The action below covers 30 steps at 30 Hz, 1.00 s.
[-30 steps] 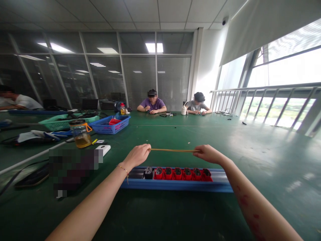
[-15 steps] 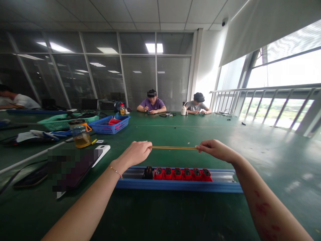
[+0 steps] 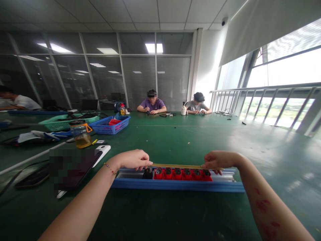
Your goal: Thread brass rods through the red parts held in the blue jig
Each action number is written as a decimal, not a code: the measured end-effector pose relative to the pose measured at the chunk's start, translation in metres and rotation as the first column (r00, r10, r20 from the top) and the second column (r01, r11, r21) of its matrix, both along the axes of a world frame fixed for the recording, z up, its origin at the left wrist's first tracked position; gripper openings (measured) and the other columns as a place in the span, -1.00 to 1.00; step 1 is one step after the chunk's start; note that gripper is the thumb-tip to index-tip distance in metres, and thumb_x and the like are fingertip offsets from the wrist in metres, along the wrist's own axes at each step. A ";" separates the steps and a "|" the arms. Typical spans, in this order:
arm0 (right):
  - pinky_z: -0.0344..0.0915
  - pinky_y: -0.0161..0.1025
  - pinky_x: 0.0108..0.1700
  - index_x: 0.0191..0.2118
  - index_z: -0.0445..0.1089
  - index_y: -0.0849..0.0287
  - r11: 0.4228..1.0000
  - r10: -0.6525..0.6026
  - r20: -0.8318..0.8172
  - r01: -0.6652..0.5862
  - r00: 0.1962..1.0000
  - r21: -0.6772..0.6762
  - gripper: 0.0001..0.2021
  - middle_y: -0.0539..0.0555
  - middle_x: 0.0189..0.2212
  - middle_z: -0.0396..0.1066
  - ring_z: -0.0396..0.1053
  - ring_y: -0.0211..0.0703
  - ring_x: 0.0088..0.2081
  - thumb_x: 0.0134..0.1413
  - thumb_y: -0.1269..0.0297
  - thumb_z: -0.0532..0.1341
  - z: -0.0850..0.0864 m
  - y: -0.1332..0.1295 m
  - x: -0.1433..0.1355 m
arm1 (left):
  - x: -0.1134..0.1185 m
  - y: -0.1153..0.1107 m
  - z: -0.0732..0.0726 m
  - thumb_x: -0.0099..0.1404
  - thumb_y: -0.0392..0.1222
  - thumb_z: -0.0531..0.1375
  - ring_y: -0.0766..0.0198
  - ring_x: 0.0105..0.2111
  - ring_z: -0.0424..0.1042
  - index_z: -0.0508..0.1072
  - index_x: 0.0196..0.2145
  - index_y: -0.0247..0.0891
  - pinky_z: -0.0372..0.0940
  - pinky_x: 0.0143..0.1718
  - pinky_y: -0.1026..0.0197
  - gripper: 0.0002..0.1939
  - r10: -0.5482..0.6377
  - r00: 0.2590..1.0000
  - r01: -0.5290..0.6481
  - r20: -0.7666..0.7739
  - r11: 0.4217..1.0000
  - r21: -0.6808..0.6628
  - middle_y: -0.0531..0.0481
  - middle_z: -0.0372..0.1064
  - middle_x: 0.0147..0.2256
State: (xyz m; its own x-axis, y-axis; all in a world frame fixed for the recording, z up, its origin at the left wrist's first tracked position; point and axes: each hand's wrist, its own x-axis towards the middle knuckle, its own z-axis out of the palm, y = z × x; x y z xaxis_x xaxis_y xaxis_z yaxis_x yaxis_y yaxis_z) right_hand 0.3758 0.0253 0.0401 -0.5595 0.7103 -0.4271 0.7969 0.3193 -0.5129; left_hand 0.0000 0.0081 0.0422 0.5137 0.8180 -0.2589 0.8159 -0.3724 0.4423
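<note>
My left hand (image 3: 134, 159) pinches the left end of a pair of long, thin brass-coloured strips (image 3: 177, 165). My right hand (image 3: 218, 159) grips them toward the right, and a short tip sticks out past its fingers. The strips lie level along the far edge of a blue channel (image 3: 175, 185) with a silvery inside; whether they touch it I cannot tell. In the channel sits a row of several red socket modules (image 3: 178, 174) with dark tops. One black module (image 3: 148, 173) stands at the row's left end, just below my left fingers.
Left of the channel lie a dark-screened tablet (image 3: 77, 169), a black phone (image 3: 32, 179) and a jar of amber liquid (image 3: 82, 135). Farther off stand a blue basket (image 3: 110, 129) and a green basket (image 3: 60, 123). Two people (image 3: 151, 103) sit across the green table.
Both hands have come down and nearer, bringing the strips from beyond the channel to its far edge. The right hand has shifted slightly right.
</note>
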 end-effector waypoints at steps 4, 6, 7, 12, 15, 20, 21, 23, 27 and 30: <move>0.24 -0.32 -0.51 -0.38 0.30 0.24 1.000 0.008 0.032 -0.008 0.999 -0.004 -0.45 0.06 -0.56 0.42 0.36 -0.20 -0.57 -0.10 -0.25 0.06 -0.002 0.000 -0.004 | -0.003 0.001 -0.003 0.09 0.27 0.00 0.36 -0.58 0.30 0.40 -0.46 -0.26 0.13 -0.58 0.35 -0.50 0.000 1.000 0.001 0.005 0.998 -0.067 0.04 0.38 -0.51; 0.25 -0.32 -0.50 -0.37 0.30 0.24 1.000 0.010 0.040 -0.010 0.999 -0.004 -0.46 0.06 -0.56 0.42 0.37 -0.20 -0.57 -0.11 -0.24 0.07 -0.003 0.000 -0.006 | -0.005 0.002 -0.003 0.08 0.28 0.00 0.36 -0.58 0.31 0.40 -0.46 -0.26 0.13 -0.58 0.35 -0.49 -0.006 1.000 0.007 0.004 0.996 -0.083 0.04 0.38 -0.51; 0.25 -0.32 -0.50 -0.37 0.30 0.24 1.000 0.007 0.042 -0.007 0.999 -0.004 -0.46 0.06 -0.56 0.42 0.38 -0.19 -0.56 -0.12 -0.24 0.08 -0.003 0.000 -0.006 | -0.005 0.002 -0.004 0.08 0.29 0.00 0.35 -0.58 0.31 0.40 -0.46 -0.26 0.13 -0.59 0.35 -0.48 -0.007 1.000 0.007 0.002 0.997 -0.081 0.03 0.39 -0.50; 0.27 -0.30 -0.51 -0.35 0.26 0.22 1.000 -0.011 0.048 0.012 0.999 -0.019 -0.47 0.06 -0.56 0.43 0.39 -0.15 -0.56 -0.15 -0.24 0.11 -0.006 0.001 -0.009 | -0.005 0.005 -0.008 0.07 0.30 0.01 0.34 -0.56 0.34 0.40 -0.47 -0.26 0.15 -0.60 0.35 -0.48 0.006 1.000 -0.008 -0.020 0.993 -0.115 0.01 0.40 -0.48; 0.26 -0.31 -0.52 -0.33 0.23 0.21 1.000 -0.015 0.050 0.016 0.999 -0.019 -0.48 0.05 -0.55 0.43 0.39 -0.16 -0.56 -0.17 -0.23 0.14 -0.008 0.002 -0.008 | -0.005 0.005 -0.009 0.05 0.29 0.03 0.35 -0.56 0.35 0.39 -0.46 -0.26 0.17 -0.58 0.35 -0.49 0.012 0.999 -0.016 -0.030 0.990 -0.137 0.02 0.41 -0.48; 0.24 -0.34 -0.53 -0.28 0.24 0.20 0.999 -0.039 0.068 0.039 0.997 0.009 -0.44 0.05 -0.52 0.43 0.39 -0.16 -0.53 -0.20 -0.24 0.15 -0.011 0.004 -0.008 | -0.005 0.005 -0.007 0.02 0.29 0.07 0.36 -0.55 0.35 0.39 -0.45 -0.25 0.17 -0.56 0.36 -0.50 0.020 0.999 -0.027 -0.047 0.988 -0.149 0.03 0.42 -0.48; 0.24 -0.34 -0.53 -0.26 0.24 0.20 0.999 -0.046 0.076 0.046 0.996 0.005 -0.43 0.05 -0.51 0.43 0.39 -0.16 -0.52 -0.21 -0.24 0.15 -0.011 0.004 -0.008 | -0.005 0.005 -0.007 0.03 0.28 0.07 0.35 -0.54 0.35 0.39 -0.44 -0.25 0.16 -0.56 0.36 -0.50 0.016 0.999 -0.023 -0.044 0.988 -0.150 0.03 0.42 -0.47; 0.24 -0.33 -0.52 -0.23 0.24 0.21 0.998 -0.053 0.089 0.055 0.995 -0.019 -0.40 0.05 -0.50 0.43 0.39 -0.17 -0.53 -0.24 -0.24 0.17 -0.011 0.004 -0.009 | -0.006 0.005 -0.008 0.04 0.27 0.07 0.35 -0.54 0.35 0.38 -0.44 -0.25 0.16 -0.56 0.36 -0.52 0.005 0.999 -0.011 -0.040 0.988 -0.151 0.03 0.41 -0.48; 0.23 -0.34 -0.54 -0.24 0.24 0.19 0.998 -0.052 0.099 0.054 0.994 -0.013 -0.41 0.04 -0.48 0.42 0.39 -0.15 -0.51 -0.30 -0.22 0.22 -0.010 0.004 -0.009 | -0.007 0.006 -0.008 0.03 0.26 0.08 0.34 -0.54 0.35 0.38 -0.44 -0.26 0.13 -0.57 0.35 -0.53 0.003 1.000 -0.006 -0.020 0.990 -0.141 0.04 0.40 -0.50; 0.23 -0.34 -0.54 -0.27 0.25 0.17 0.999 -0.053 0.099 0.052 0.994 0.014 -0.43 0.04 -0.48 0.41 0.39 -0.14 -0.49 -0.29 -0.23 0.21 -0.010 0.004 -0.008 | -0.007 0.006 -0.007 0.01 0.26 0.10 0.34 -0.55 0.35 0.37 -0.45 -0.25 0.13 -0.57 0.35 -0.53 -0.002 1.000 0.002 -0.001 0.991 -0.136 0.05 0.40 -0.51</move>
State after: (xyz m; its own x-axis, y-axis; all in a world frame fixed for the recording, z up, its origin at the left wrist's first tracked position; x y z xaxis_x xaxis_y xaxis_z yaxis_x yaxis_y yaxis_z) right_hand 0.3677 0.0289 0.0300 -0.4767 0.7425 -0.4705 0.8595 0.2814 -0.4267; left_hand -0.0066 0.0145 0.0348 0.5146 0.7742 -0.3684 0.8159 -0.3101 0.4880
